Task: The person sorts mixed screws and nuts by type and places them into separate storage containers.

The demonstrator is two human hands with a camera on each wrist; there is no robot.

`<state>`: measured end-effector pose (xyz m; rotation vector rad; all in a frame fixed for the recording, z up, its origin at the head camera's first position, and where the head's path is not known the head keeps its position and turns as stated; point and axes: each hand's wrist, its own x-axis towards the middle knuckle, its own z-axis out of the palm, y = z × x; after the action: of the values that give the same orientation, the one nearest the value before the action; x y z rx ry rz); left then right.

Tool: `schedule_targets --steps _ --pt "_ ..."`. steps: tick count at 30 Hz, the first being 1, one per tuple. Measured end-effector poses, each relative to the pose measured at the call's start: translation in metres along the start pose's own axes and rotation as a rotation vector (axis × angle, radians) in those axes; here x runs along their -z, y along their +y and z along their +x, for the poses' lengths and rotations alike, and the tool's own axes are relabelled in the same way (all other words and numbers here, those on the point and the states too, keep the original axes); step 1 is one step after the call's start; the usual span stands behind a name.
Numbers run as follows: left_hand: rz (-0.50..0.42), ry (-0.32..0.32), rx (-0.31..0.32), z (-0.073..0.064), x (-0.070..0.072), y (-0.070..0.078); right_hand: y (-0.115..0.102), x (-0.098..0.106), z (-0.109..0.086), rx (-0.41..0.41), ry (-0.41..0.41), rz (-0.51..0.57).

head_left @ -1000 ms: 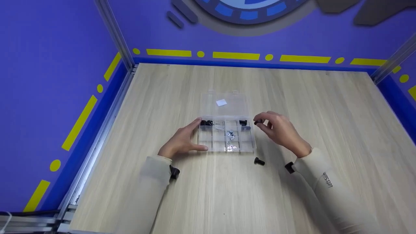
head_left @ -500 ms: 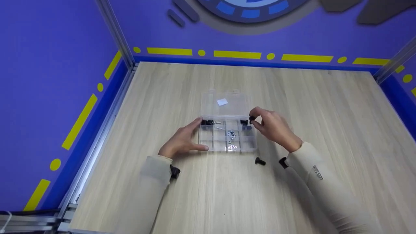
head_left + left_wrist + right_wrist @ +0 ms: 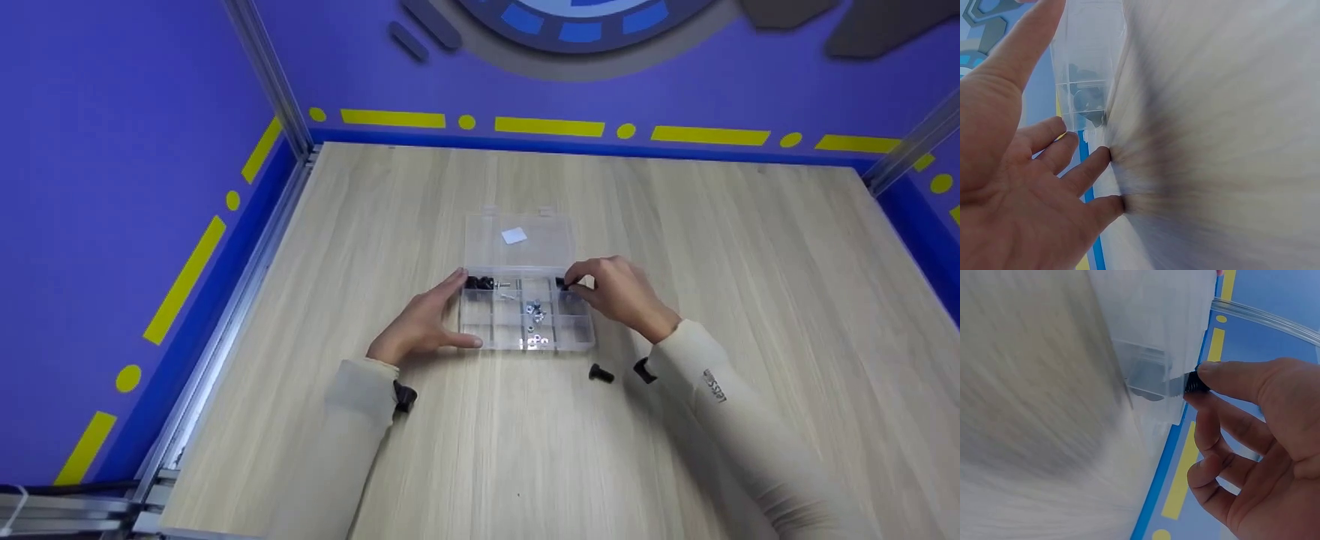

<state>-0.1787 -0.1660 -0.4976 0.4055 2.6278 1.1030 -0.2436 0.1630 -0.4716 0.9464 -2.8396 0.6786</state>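
A clear plastic compartment box (image 3: pixel 505 330) stands on the table with its lid (image 3: pixel 487 244) laid back. My right hand (image 3: pixel 619 292) pinches a black bolt (image 3: pixel 1194 382) between thumb and forefinger, over the far right compartment; its thread shows in the right wrist view. Another black bolt lies inside that compartment, partly hidden by the fingers. Along the box's left side, my left hand (image 3: pixel 420 322) rests with thumb and fingers spread, the thumb at the near corner. Black bolts (image 3: pixel 478 283) fill the far left compartment. Silver screws (image 3: pixel 506 289) and small nuts (image 3: pixel 535 310) lie in middle compartments.
A loose black bolt (image 3: pixel 601 373) lies on the wooden table (image 3: pixel 480 442), in front of the box's right corner. A white paper label (image 3: pixel 514 235) is on the lid. Blue panels (image 3: pixel 405 82) with yellow marks enclose the table's back and sides.
My right hand has moved left with the black bolt, from beside the box to over its far right compartment. The left hand has stayed at the box's left side.
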Motion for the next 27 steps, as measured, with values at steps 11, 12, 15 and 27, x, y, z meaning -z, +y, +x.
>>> schedule_targets --steps 11,12,15,27 --pt "-0.021 -0.001 -0.004 0.0002 -0.0010 -0.0004 0.0045 -0.0034 -0.0019 -0.003 -0.012 0.020" --pt "-0.020 -0.002 -0.004 -0.0001 -0.0009 -0.0004 0.0041 -0.0037 -0.0020 -0.008 -0.019 0.021" --pt "-0.016 -0.008 0.000 -0.0010 -0.0006 0.0000 0.0034 -0.0048 -0.0026 -0.020 -0.046 0.036" --pt "-0.001 -0.003 -0.003 -0.0004 -0.0006 -0.0002 0.0039 -0.0057 -0.0058 -0.013 -0.097 0.062"
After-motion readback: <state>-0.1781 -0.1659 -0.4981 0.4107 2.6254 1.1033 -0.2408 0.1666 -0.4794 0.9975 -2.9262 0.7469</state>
